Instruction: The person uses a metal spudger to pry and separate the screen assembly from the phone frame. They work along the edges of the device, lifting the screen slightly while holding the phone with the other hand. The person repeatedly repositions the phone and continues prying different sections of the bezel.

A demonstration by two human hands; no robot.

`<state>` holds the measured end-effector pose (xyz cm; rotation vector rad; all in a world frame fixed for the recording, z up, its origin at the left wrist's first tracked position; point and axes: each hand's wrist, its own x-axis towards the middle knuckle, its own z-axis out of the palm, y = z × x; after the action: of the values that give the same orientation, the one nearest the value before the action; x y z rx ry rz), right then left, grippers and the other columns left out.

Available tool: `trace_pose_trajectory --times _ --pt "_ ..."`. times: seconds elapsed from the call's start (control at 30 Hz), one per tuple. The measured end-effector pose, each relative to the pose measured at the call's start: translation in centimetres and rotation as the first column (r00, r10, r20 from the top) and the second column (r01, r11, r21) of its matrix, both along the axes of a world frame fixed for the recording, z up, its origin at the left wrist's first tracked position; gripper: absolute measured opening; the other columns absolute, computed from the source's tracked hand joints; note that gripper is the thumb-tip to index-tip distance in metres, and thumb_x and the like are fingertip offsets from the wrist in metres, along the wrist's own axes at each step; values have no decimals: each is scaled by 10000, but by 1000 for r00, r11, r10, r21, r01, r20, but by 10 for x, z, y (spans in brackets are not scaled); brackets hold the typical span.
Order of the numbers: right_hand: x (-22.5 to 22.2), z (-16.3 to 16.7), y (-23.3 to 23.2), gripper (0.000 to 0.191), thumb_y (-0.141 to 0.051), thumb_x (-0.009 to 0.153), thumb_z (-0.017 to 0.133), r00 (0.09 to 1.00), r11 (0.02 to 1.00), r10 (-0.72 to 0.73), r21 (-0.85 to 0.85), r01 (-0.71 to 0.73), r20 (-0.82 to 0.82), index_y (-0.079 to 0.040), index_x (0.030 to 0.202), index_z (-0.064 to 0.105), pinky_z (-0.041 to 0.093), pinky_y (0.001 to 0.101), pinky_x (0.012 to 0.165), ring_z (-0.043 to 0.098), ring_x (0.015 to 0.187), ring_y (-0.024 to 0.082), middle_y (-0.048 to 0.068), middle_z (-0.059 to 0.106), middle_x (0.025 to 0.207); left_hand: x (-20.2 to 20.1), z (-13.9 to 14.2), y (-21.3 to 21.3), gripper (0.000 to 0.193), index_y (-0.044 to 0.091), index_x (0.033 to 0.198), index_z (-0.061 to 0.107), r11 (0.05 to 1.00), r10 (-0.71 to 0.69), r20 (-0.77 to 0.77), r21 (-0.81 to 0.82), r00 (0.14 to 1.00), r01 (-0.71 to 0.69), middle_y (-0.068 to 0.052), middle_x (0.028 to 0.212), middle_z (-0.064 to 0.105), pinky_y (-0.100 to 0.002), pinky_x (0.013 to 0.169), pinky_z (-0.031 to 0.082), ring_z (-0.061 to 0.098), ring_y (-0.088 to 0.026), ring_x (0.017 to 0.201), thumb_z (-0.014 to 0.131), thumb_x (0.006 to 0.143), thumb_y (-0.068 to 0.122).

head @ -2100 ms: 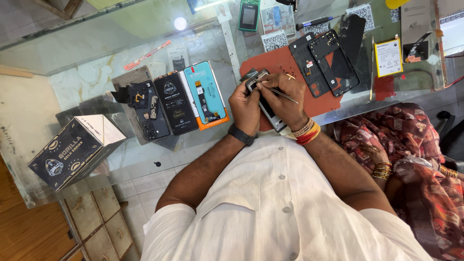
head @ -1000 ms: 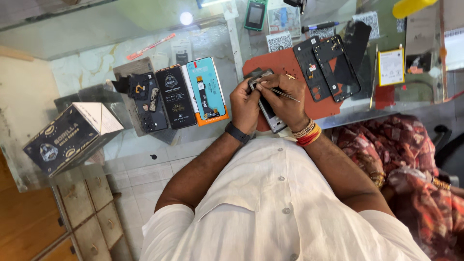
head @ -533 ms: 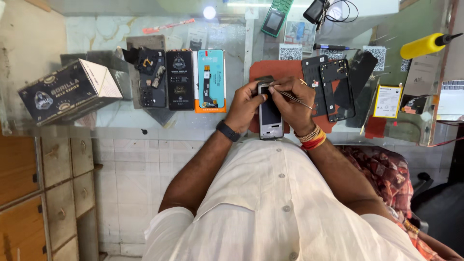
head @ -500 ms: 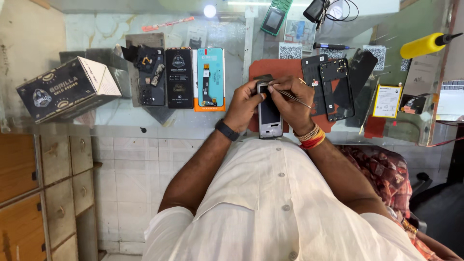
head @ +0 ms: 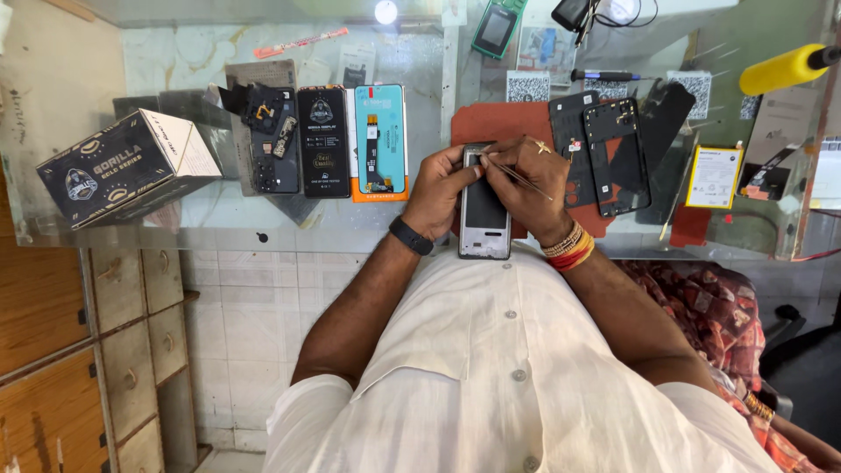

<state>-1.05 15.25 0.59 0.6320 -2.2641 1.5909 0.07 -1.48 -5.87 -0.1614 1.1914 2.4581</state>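
A phone (head: pixel 484 215) with its back open lies upright on a red work mat (head: pixel 504 123) at the glass counter's near edge. My left hand (head: pixel 441 188), a black band on its wrist, grips the phone's upper left side. My right hand (head: pixel 526 184), with red and gold bangles, pinches thin metal tweezers (head: pixel 519 176) whose tip touches the phone's top end near my left thumb.
A dark phone frame and back cover (head: pixel 604 153) lie on the mat's right. Left of the hands sit a teal display part (head: pixel 379 140), a black screen-guard pack (head: pixel 322 140) and a black cardboard box (head: pixel 123 166). A yellow-handled tool (head: pixel 784 68) and a yellow battery (head: pixel 714 175) are far right.
The view has swung so the counter now sits level. Both hands stay on the phone, with the tweezers still at its top end.
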Motion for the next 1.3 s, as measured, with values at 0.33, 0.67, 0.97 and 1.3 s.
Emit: trace_pose_trajectory --times 0.33,0.67,0.97,1.3 --pt "-1 1 -4 143 77 907 808 1000 999 -27 25 27 -1 34 939 675 595 314 744 759 904 235 163 759 998 -2 -2 -1 288 -50 1307 623 997 -43 -3 67 999 43 -68 1141 702 -278 928 552 671 -114 1027 515 1045 -1" --pt "-1 -2 -5 141 74 906 805 999 999 -35 3 35 -1 29 934 674 597 315 754 757 905 235 162 760 1012 -4 -9 -3 218 -34 1222 643 994 -65 -12 82 998 65 -60 1101 698 -280 887 554 665 -110 986 505 1057 2" --pt "-1 1 -3 132 79 907 796 1000 1000 5 -14 -4 16 25 911 676 581 315 768 744 885 217 157 765 1005 -2 2 -3 291 6 1206 643 989 -13 78 149 997 2 -65 1112 697 -277 917 552 674 -123 1012 432 1053 135" --pt "-2 9 0 169 63 885 821 996 997 70 17 -69 -57 6 896 663 566 333 766 738 870 233 153 764 1001 6 -12 9 297 -18 1185 619 961 110 154 236 982 -145 -107 1091 683 -333 892 572 676 -176 979 457 1123 223"
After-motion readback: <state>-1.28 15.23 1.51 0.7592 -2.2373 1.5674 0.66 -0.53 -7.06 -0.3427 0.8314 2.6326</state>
